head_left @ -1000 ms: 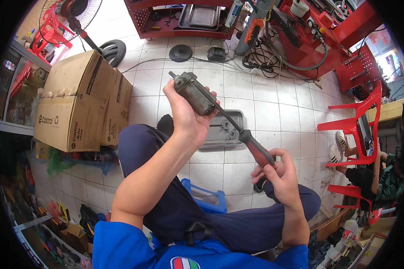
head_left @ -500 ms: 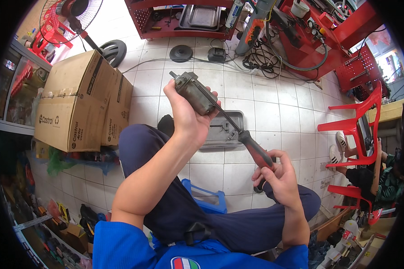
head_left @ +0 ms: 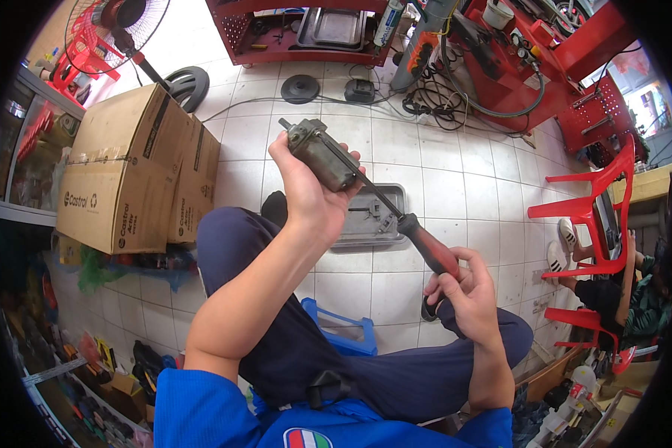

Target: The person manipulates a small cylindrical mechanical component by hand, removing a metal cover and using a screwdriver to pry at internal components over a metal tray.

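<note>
The left hand [head_left: 306, 190] is clenched around a grimy grey-brown cylindrical metal motor part [head_left: 321, 154], held up at about chest height in front of the seated person, fingers wrapped over its near side and thumb behind. The right hand [head_left: 459, 295] is closed on the dark red and black handle of a long screwdriver [head_left: 425, 246], gripping it low on the handle. The screwdriver's thin steel shaft runs up and to the left from that grip, and its tip meets the lower right end of the motor part, so the tool's long axis lies on a diagonal from lower right to upper left, roughly in line with the long axis of the cylinder itself. The left hand is the nearer one to the joint between tip and part; the right hand sits well back along the tool. Below the two hands, on the white tiled floor [head_left: 455, 187], lies a shallow grey rectangular metal tray [head_left: 384, 224] with what look like a few small dark parts in it, too small to identify. To the left stand brown cardboard boxes [head_left: 127, 179]; a blue plastic stool [head_left: 343, 332] shows between the person's legs, and red plastic chairs [head_left: 597, 209] stand to the right.
</note>
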A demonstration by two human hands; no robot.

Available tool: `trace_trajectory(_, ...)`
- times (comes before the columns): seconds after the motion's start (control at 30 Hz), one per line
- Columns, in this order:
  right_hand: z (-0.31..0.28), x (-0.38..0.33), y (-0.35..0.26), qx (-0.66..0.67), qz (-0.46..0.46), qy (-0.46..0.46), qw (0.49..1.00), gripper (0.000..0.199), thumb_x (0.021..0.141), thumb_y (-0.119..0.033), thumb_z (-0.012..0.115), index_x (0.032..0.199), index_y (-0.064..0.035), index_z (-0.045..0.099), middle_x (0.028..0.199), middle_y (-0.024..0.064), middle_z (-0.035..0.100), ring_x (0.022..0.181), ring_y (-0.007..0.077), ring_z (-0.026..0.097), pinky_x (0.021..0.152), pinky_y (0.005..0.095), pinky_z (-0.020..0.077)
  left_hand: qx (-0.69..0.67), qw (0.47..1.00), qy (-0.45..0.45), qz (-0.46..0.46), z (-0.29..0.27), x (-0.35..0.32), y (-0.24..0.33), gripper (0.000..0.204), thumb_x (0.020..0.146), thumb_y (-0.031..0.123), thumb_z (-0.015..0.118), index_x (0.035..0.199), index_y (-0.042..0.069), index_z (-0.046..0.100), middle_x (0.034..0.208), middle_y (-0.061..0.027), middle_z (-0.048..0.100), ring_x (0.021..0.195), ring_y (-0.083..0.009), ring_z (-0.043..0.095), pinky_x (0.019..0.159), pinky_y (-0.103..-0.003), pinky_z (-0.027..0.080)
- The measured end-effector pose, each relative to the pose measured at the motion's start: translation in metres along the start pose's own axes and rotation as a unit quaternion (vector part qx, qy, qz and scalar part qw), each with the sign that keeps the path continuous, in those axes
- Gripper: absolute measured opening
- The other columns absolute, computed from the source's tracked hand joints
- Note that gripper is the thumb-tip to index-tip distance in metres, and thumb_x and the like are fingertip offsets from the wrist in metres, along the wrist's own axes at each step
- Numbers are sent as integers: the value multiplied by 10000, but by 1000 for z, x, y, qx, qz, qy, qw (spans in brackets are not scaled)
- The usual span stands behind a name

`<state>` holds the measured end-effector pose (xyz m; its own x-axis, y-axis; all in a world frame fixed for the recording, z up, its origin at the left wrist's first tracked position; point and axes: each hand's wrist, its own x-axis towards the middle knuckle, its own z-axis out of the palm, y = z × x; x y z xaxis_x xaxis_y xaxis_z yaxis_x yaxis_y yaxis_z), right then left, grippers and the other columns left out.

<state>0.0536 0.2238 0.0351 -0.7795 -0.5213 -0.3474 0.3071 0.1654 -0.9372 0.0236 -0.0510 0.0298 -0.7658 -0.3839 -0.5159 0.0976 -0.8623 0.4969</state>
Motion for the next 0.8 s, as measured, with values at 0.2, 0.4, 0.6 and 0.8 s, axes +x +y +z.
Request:
trace_trajectory(0.2,5,4,8,11,24,33,999,471,989,-19,576,1395,26,343,965,158,646,793,155,630,774,313,540,14,1000,8,1,1,0,-4,656,948,646,313,1105,46,523,1062,-142,588,960,-269,599,796,-425,513)
trace_trajectory(0.4,10,1,-3,6,-50,47,998,536,961,46,574,1413,6,288,947,174,665,798,181,658,769,317,541,2,1000,4,3,-2,3,0,689,927,686,336,1068,41,534,1007,-138,605,917,-278,613,775,-422,518)
trace_trajectory(0.6,4,4,17,54,8,33,998,349,1075,-222,485,1261,71,523,942,124,660,794,173,658,757,338,570,-19,1000,-8,-5,-1,0,0,675,933,687,345,1054,49,532,1026,-132,599,931,-275,613,782,-422,519)
trace_trajectory(0.8,19,1,-4,-34,-74,49,995,378,1066,-172,489,1363,61,475,970,115,637,808,154,635,797,335,571,-27,1000,11,-8,3,0,0,656,935,663,354,1024,37,528,1005,-137,588,938,-275,580,790,-416,500)
